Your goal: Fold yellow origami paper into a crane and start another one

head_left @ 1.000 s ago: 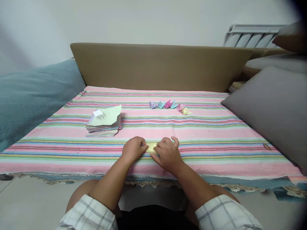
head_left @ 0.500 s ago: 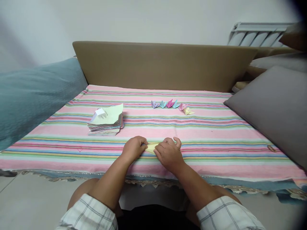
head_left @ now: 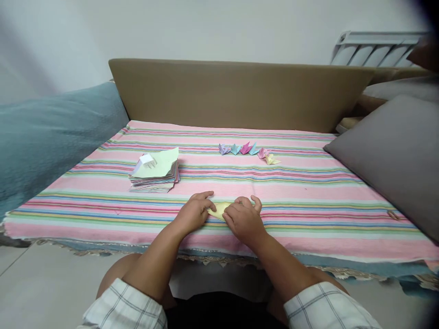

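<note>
A folded piece of pale yellow paper (head_left: 219, 210) lies on the striped cloth close in front of me, between my hands. At its left end, the thumb and a finger of my left hand (head_left: 194, 214) pinch it, while another finger of that hand stretches forward off the paper. My right hand (head_left: 245, 220) grips the right end with thumb and curled fingers, its little finger raised. Both hands cover the paper's ends, so its full shape is hidden.
Left of centre stands a stack of coloured paper sheets (head_left: 156, 182) with a white plug adapter (head_left: 147, 160) on top. Further back, several small folded paper figures (head_left: 246, 148) form a row. A grey cushion (head_left: 387, 151) leans at right; a brown ring-like item (head_left: 393, 214) lies near it.
My left fingers have loosened and spread, one now reaching forward off the paper. My right hand keeps its grip. The whole view has shifted slightly.
</note>
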`<move>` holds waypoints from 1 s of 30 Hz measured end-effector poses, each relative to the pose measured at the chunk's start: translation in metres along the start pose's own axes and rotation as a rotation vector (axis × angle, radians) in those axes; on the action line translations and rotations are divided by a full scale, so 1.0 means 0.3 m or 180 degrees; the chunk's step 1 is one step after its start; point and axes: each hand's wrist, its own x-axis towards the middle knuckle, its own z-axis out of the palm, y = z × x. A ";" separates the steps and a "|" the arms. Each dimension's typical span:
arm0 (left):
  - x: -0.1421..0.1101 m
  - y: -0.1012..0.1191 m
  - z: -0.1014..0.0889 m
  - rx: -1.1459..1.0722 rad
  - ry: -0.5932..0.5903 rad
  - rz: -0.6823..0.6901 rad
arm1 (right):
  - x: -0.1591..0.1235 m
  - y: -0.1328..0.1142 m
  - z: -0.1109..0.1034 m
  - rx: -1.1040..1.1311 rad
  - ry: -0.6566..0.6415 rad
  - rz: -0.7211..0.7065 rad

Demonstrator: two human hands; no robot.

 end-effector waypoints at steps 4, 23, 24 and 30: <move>-0.014 0.015 0.002 -0.0098 -0.0191 0.0089 | -0.009 0.001 -0.009 0.0019 -0.0062 -0.0037; 0.004 -0.004 0.029 0.0025 0.0111 -0.0188 | -0.004 -0.004 0.022 -0.0160 0.0013 0.0105; 0.004 -0.003 0.032 0.0068 0.0120 -0.0177 | -0.004 -0.005 0.022 -0.0145 0.0029 0.0114; 0.001 0.001 0.037 0.0173 0.0174 -0.0117 | -0.008 -0.003 0.022 -0.0202 -0.0019 0.0087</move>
